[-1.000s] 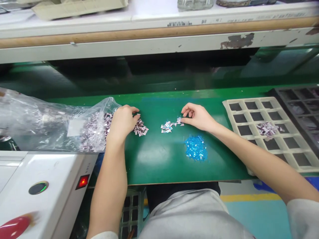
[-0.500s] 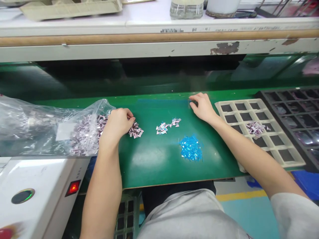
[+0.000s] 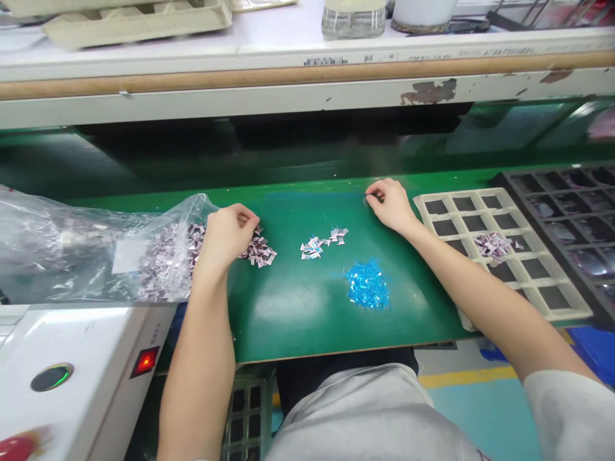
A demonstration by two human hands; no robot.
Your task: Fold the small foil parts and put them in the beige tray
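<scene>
My left hand (image 3: 231, 232) is closed in a pinch above a pile of small purplish-silver pieces (image 3: 262, 251); whatever is between its fingertips is too small to see. At the far side of the green table, a flat translucent blue strip (image 3: 314, 198) with fine marks along it lies crosswise. My right hand (image 3: 388, 203) is at the strip's right end, thumb and forefinger pinched together, their contents hidden. Between the hands lie small pale pieces with blue on them (image 3: 312, 247). Nearer me is a heap of shiny blue film bits (image 3: 368, 285).
A clear plastic bag (image 3: 166, 256) of purplish pieces lies left. In front of it stands a white machine (image 3: 100, 358) with a lit red switch. At right are a cream compartment tray (image 3: 516, 256) holding some pieces and a black tray (image 3: 567, 221). A shelf (image 3: 269, 48) runs overhead.
My left hand has lifted slightly up and away from the purplish pile. My right thumb and forefinger have come together at the strip's end. The view has shifted a little.
</scene>
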